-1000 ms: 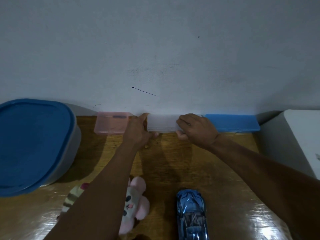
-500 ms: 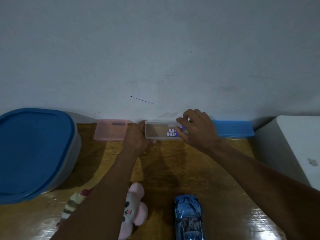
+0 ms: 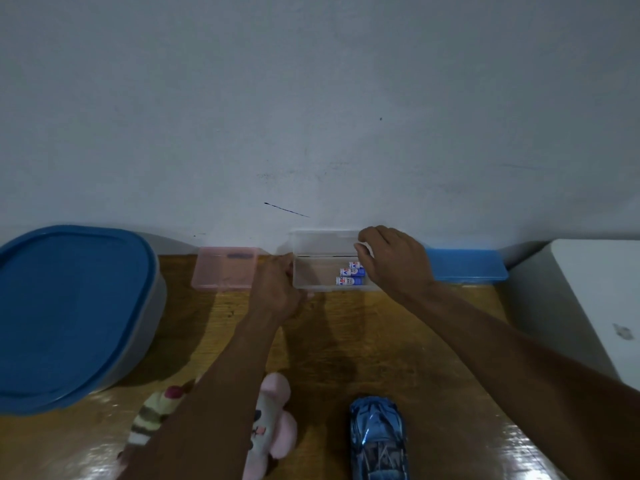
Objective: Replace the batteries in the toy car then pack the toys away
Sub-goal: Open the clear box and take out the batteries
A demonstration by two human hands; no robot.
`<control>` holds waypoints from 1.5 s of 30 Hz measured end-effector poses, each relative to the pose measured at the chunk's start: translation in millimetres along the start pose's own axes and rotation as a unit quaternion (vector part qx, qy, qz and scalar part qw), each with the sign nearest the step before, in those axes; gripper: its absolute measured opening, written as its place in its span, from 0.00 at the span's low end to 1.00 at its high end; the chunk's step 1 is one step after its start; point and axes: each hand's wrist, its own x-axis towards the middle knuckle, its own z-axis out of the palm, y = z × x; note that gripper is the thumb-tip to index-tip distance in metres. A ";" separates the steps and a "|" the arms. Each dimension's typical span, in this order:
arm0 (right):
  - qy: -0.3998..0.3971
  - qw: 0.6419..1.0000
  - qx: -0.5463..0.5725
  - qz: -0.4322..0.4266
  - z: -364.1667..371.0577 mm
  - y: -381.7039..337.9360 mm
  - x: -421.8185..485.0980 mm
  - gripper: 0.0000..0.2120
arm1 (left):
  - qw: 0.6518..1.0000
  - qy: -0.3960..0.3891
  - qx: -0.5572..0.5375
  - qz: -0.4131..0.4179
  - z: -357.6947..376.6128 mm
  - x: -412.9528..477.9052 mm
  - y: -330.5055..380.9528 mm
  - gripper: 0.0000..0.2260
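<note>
Clear box [image 3: 313, 277] open, lid [image 3: 322, 242] up.
L hand [image 3: 277, 289] grips box's left end; R hand [image 3: 391, 261] pinches lid; 3 batteries [image 3: 350, 280] inside.

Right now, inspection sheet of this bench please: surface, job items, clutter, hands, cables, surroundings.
Surface: wooden table, glossy.
Job's things: clear box at the wall, lid raised; three batteries lie at its right end. Blue toy car, pink plush and striped plush at the near edge.
Clutter: pink box, blue box at the wall; large container with blue lid on the left; white box on the right.
Hands: left hand grips the clear box's left end; right hand pinches the lid's right edge.
Cables: nothing seen.
Surroundings: grey wall, scuffed, with a dark streak.
</note>
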 end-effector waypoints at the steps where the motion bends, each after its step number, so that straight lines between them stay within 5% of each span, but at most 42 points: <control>1: -0.003 1.000 0.004 0.000 -0.4 -0.3 -0.8 0.06 | 1.000 -0.001 -0.001 -0.002 0.6 0.4 -0.3 0.23; 13: -0.083 0.996 0.033 0.010 -4.9 -5.1 -8.0 0.08 | 1.000 0.004 -0.006 -0.006 1.7 0.9 -5.5 0.22; 19: -0.261 0.963 0.060 0.036 -1.5 -11.7 -8.9 0.13 | 1.000 0.006 -0.002 0.006 1.1 0.9 -7.2 0.21; 30: -0.340 0.932 0.086 0.096 -3.1 -7.4 11.4 0.15 | 1.000 0.011 -0.002 0.002 2.8 0.5 -7.1 0.21; 35: -0.352 0.932 0.057 0.060 -1.0 -16.1 9.1 0.12 | 1.000 0.010 -0.006 -0.005 2.3 -0.2 -6.4 0.23; 45: -0.450 0.889 0.085 0.029 -3.7 -15.0 1.1 0.22 | 1.000 0.008 0.010 -0.006 -0.1 -0.7 -0.8 0.20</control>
